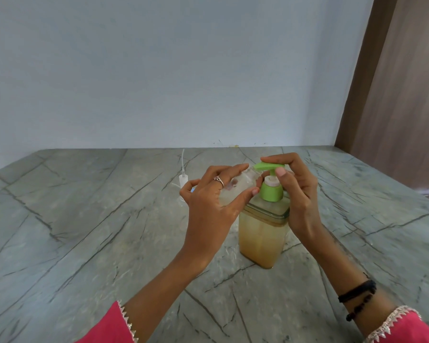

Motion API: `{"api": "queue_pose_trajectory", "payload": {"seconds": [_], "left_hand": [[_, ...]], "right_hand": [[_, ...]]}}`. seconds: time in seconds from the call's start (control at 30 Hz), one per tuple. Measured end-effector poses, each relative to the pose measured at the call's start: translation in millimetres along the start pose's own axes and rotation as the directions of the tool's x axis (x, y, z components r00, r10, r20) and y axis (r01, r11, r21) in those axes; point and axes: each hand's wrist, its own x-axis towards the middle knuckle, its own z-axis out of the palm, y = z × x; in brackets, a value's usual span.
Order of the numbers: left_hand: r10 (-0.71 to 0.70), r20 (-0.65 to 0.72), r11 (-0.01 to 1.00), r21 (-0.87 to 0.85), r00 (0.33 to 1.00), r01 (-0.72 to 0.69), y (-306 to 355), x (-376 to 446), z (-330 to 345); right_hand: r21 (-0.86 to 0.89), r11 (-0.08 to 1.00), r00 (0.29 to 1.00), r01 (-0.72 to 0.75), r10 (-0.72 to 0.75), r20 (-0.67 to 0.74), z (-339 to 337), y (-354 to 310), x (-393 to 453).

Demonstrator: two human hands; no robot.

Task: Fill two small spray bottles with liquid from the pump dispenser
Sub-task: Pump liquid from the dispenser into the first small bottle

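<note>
A square clear pump dispenser (263,233) full of yellowish liquid stands on the stone counter, topped by a green pump head (270,167). My right hand (297,194) curls round that pump head, fingers on top and thumb under it. My left hand (208,201) holds a small clear spray bottle (240,181) tilted, its open neck right under the green spout. A white spray cap with its dip tube (183,178) stands on the counter behind my left hand. A second small clear bottle seems to lie behind that hand, mostly hidden.
The grey veined stone counter (84,231) runs back to a pale blue wall (159,70). A brown door or panel (401,95) rises at the right.
</note>
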Motion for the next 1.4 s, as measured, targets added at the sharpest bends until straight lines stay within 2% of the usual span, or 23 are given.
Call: {"api": "queue_pose_trajectory", "payload": {"seconds": [0.2, 0.37, 0.47, 0.67, 0.9, 1.03, 1.23, 1.4], "left_hand": [[-0.002, 0.003, 1.000, 0.002, 1.000, 0.002, -1, 0, 0], [-0.007, 0.007, 1.000, -0.012, 1.000, 0.008, -1, -1, 0], [-0.008, 0.009, 1.000, -0.017, 1.000, 0.009, -2, 0, 0], [0.009, 0.001, 1.000, -0.001, 1.000, -0.009, -1, 0, 0], [0.018, -0.009, 0.999, 0.044, 1.000, -0.017, 1, 3, 0], [0.010, 0.011, 0.999, 0.050, 1.000, -0.011, 1, 2, -2], [-0.010, -0.007, 1.000, -0.020, 1.000, 0.010, 2, 6, -5], [0.014, -0.017, 1.000, 0.009, 1.000, -0.014, 1, 6, -4]], "right_hand": [[0.008, 0.999, 0.997, -0.052, 0.052, -0.063, 2, -5, 4], [0.008, 1.000, 0.996, -0.025, 0.025, -0.083, 2, -3, 7], [-0.012, 1.000, 0.999, 0.025, -0.025, -0.036, 0, 1, 3], [-0.029, 0.999, 0.997, 0.035, -0.032, 0.073, -7, 8, -2], [-0.050, 0.999, 0.999, 0.012, -0.015, -0.052, -1, 3, 1], [-0.093, 0.996, 0.998, 0.002, -0.008, -0.062, -2, 3, 3], [-0.099, 0.994, 0.999, 0.054, -0.053, 0.012, -5, 6, -2], [-0.106, 0.993, 0.997, 0.058, -0.052, 0.058, -8, 9, -4]]}}
